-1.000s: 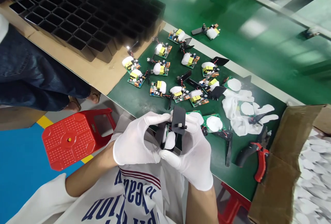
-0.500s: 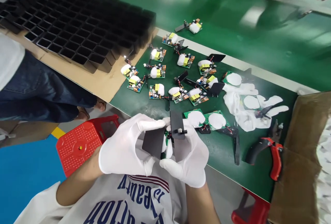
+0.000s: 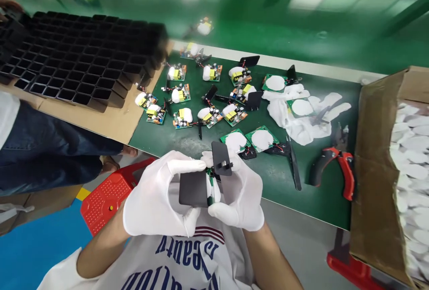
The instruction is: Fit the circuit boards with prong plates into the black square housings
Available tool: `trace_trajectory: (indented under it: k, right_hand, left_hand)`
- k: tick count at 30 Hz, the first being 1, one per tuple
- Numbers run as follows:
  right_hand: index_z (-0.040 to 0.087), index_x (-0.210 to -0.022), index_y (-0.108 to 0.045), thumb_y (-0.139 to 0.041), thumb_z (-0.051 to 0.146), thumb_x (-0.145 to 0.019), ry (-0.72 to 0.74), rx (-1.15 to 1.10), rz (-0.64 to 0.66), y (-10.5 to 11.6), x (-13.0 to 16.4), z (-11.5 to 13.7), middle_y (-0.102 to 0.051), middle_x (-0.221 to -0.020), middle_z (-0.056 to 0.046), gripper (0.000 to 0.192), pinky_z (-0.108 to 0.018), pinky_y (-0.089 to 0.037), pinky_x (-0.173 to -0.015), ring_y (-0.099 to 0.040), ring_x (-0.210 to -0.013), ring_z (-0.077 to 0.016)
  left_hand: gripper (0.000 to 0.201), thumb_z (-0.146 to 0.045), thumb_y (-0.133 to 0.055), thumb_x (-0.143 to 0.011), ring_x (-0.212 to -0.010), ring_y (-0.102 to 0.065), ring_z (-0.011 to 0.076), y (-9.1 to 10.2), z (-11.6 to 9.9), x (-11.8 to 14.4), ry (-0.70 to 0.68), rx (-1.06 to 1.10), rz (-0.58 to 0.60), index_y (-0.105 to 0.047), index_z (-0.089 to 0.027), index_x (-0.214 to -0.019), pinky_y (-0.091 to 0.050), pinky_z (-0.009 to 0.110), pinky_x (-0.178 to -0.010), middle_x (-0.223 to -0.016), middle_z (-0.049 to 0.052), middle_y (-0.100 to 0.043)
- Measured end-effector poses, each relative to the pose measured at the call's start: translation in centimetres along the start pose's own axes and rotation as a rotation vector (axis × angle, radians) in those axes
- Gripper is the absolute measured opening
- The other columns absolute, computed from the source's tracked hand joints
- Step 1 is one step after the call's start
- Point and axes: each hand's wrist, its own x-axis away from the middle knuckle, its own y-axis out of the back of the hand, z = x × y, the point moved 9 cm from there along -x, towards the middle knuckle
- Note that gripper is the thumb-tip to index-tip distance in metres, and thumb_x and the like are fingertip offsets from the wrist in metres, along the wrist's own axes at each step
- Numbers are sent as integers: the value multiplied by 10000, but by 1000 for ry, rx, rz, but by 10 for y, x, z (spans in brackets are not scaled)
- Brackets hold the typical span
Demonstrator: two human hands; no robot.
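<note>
- Left hand, white-gloved, closed around black housing shell; thumb across top edge, fingers under and behind.
- Right hand, also gloved, curled about circuit board and black end plate; plate pinched upright near fingertips, board wedged between both hands.
- Assembly held in the air just short of near edge of green bench, close to the chest; not touching bench.
- Shell judged light, rigid plastic, smooth and likely slippery against cloth gloves; best gripped on flat sides, not on the open mouth.
- Board judged fragile: small components, white pad on one face, thin wires to plate. Best held by edges; wires not to be pulled.
- Loose boards with yellow parts spread on bench, well apart from hands; two pad-covered boards just beyond right hand.
- Red-handled cutter and spare gloves to the right; cardboard box of white pads at far right.
- Black compartment tray at left on cardboard; another person's jeans-clad leg beside it; red stool below.
</note>
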Motion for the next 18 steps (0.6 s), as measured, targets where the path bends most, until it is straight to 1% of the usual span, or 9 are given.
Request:
trace_trajectory:
  k: [3, 6, 9, 12, 15, 18]
  right_hand:
    - [303, -1333, -740, -907, 622, -857, -48, -138, -34, -4, 2, -7, -763, -1218, -89, 597, -520, -669, -1019, -774, -1146, -330]
    - [309, -1372, -719, -891, 609, -886, -46, -175, -68, 1, 4, -6, -764, -1268, -98, 596, -538, -662, -1056, -770, -1196, -338]
    - [300, -1422, -701, -890, 556, -904, 0, -164, -109, 17, 4, 4, -786, -1290, -106, 608, -532, -680, -1026, -784, -1193, -344]
    - [276, -1396, -730, -901, 582, -881, 46, -105, -160, 38, 4, 18, -813, -1244, -117, 624, -545, -685, -994, -803, -1129, -357]
    - [289, -1354, -762, -940, 596, -832, 65, -70, -135, 47, 2, 33, -826, -1219, -107, 631, -570, -663, -1030, -803, -1121, -378]
    - [298, -1332, -771, -1005, 496, -777, 38, -58, -62, 44, -1, 43, -828, -1218, -95, 634, -551, -668, -1023, -802, -1102, -379]
  left_hand:
    - [670, -127, -758, -598, -912, -758, 242, 2, 0, -4, 29, 17, -14, -643, -246, -1248, -675, 430, -800, -1123, 65, -741]
    - [658, -143, -768, -608, -947, -756, 256, 2, 3, -6, 32, 10, 5, -650, -241, -1248, -682, 444, -817, -1131, 74, -736]
    - [707, -143, -771, -664, -1013, -766, 263, -1, 7, -8, 13, 19, 10, -631, -238, -1350, -686, 427, -826, -1191, 92, -750]
    - [795, -64, -728, -670, -1122, -761, 263, -5, 12, -9, -7, 66, -17, -614, -221, -1441, -679, 427, -935, -1274, 101, -782]
    - [875, 5, -692, -614, -1220, -735, 269, -14, 16, -10, -23, 161, -28, -628, -211, -1460, -653, 437, -1034, -1336, 87, -799]
    - [922, 22, -702, -622, -1266, -730, 270, -20, 13, -10, -85, 252, -45, -605, -233, -1503, -639, 451, -1074, -1396, 80, -788]
